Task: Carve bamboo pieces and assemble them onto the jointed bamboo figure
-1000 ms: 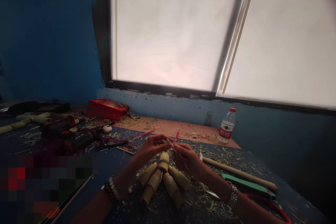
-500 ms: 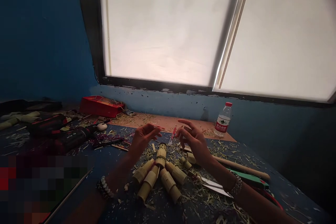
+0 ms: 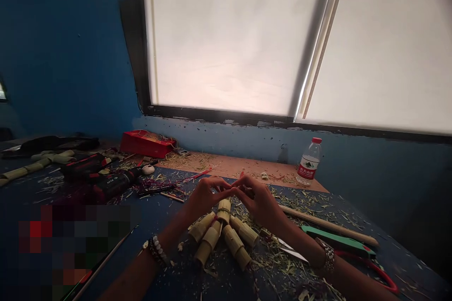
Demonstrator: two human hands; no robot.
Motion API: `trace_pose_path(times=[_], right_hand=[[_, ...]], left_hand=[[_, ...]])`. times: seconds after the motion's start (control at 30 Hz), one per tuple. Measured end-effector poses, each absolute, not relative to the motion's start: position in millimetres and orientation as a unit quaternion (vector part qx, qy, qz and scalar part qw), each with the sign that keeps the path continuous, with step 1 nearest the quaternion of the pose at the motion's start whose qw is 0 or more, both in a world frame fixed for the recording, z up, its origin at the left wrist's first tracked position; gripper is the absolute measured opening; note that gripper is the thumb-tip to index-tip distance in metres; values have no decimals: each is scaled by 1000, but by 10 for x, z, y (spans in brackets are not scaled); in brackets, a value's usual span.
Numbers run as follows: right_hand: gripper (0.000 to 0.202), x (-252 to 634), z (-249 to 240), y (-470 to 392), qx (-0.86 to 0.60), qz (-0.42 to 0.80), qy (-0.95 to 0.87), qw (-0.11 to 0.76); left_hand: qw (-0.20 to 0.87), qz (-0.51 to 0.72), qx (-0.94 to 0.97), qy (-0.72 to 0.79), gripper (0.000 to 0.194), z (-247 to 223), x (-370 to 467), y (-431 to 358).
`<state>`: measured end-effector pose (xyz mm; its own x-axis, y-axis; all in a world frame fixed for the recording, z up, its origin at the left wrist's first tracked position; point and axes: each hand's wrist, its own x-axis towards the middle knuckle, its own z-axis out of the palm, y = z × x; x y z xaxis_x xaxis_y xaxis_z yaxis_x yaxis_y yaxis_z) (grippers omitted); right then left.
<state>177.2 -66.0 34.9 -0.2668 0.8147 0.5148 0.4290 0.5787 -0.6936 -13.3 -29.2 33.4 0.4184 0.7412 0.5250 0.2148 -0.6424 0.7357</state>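
Note:
My left hand (image 3: 206, 195) and my right hand (image 3: 257, 197) meet fingertip to fingertip just above a figure of jointed bamboo pieces (image 3: 224, 210). Each thumb presses towards its index finger in a pinch. Whatever is between the fingertips is too small to make out. The bamboo figure lies on the dark blue tabletop, its limb pieces spread towards me; the hands hide its top end. Under my right forearm are scissors with metal blades (image 3: 293, 253) and a green-handled tool (image 3: 337, 241).
A wooden stick (image 3: 332, 223) lies to the right, near a water bottle (image 3: 308, 162). Behind the hands, a slim red-tipped stick (image 3: 201, 174) rests by the pinkish board (image 3: 247, 165). Power tools (image 3: 111, 186) and a red box (image 3: 148, 145) are at left. Shavings litter the table.
My hands have come together from apart, their fingertips now touching. A thin reddish item near my left fingertips is no longer seen there; a red-tipped stick shows behind. The view has shifted slightly left.

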Motion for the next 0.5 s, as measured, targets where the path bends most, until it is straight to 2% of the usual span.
trace_pose_path(times=[0.17,0.27,0.37,0.5], right_hand=[[30,1792,348,-606,-386,261,-736,492],[27,1846,367,-572,-403,212,-752,476],[15,1917,422,-579,-435,70,-813,380],[13,1958,464,-648,-433,-151,-872,172]], left_hand=[[304,434,798,288,22,307,-133,-262],[261,442,804,300,19,313,-134,-270],[155,438,835,295,17,291,-140,-270],[19,394,879,267,15,232,-130,-261]])
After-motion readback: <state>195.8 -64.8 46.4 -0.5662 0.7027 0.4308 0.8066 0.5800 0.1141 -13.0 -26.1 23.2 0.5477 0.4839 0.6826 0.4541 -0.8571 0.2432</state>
